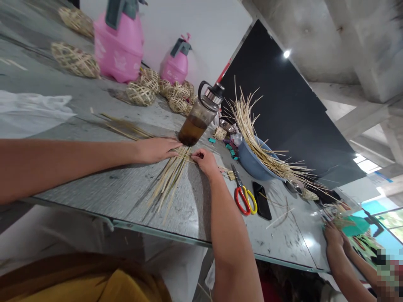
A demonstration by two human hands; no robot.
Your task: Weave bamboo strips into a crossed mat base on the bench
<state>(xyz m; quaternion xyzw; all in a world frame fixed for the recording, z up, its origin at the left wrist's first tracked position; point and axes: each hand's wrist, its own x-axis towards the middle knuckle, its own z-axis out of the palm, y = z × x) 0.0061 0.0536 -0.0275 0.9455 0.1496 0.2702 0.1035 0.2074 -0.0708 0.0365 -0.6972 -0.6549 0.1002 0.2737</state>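
Mustard-yellow cloth (126, 287) up close, then pale straw-coloured strips (171, 174) flat on the surface (126, 188) by a bottle (193, 128), crisscrossed up top, loose ends fanning out. Left hand (154, 150) is laid out flat at one edge, right hand (206, 161) pinches the other.

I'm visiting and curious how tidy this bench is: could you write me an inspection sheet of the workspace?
Surface: grey table, dark specks and marks.
Job's things: partly woven strips, loose ends fanned toward the near edge; more strips heaped in a blue basin.
Clutter: drink bottle just beyond the weaving; scissors beside a phone; woven balls near two pink sprayers.
Hands: left flat at the weaving; right pinching its edge.
Cables: nothing seen for certain.
Surroundings: black panel behind; another person's hands far right.
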